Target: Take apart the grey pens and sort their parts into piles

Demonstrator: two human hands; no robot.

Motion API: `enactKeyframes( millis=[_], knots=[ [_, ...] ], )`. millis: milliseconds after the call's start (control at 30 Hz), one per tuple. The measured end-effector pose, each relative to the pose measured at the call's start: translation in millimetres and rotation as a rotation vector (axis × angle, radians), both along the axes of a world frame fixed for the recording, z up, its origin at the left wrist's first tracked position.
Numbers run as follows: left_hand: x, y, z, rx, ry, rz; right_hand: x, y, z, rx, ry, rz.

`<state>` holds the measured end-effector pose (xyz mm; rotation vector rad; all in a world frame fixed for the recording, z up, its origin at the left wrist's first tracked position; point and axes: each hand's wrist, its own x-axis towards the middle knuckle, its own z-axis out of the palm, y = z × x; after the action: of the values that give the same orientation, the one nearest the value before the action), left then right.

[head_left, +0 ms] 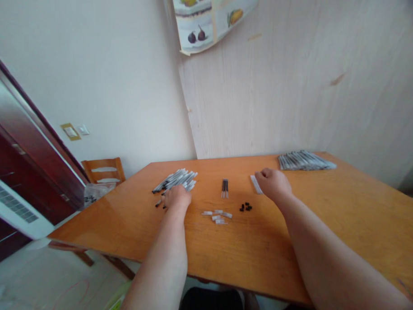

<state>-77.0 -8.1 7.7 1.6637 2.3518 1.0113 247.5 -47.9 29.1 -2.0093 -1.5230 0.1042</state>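
Observation:
My left hand (177, 196) reaches over the near edge of a heap of pens (180, 176) with pale barrels and black ends. Its fingers are mostly hidden behind the back of the hand, and a few black pen ends show beside them. My right hand (273, 183) is curled closed at the right end of a row of white tubes (256, 185); whatever its fingers hold is hidden. Between the hands lie several dark pen refills (225, 188) side by side. Closer to me are small clear pen caps (218, 216) and a cluster of small black plugs (246, 207).
A bagged bundle of pens (304, 160) lies at the back right of the wooden table (237, 258). Behind the table is a wall with a fruit picture (202, 19). At the left stand a wooden chair (103, 170) and a plastic bag (95, 191).

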Motion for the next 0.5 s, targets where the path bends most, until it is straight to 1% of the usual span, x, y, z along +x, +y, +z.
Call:
enactKeyframes(
  millis=[133,300,400,500],
  knots=[
    [8.5,-6.1,5.9,-0.038,0.101,-0.003,-1.7,-0.5,-1.0,0.004,0.012,0.004],
    [13.1,-7.7,8.0,-0.111,0.119,-0.048,-4.0,-1.2,-0.8,0.02,0.033,-0.008],
    [13.6,-7.1,5.5,-0.093,0.117,-0.075,-5.0,-1.0,-0.3,0.037,0.056,0.0],
    [18.0,-5.9,0.4,-0.019,0.093,-0.172,-6.0,-0.1,-0.6,0.06,0.087,0.01]
  ],
)
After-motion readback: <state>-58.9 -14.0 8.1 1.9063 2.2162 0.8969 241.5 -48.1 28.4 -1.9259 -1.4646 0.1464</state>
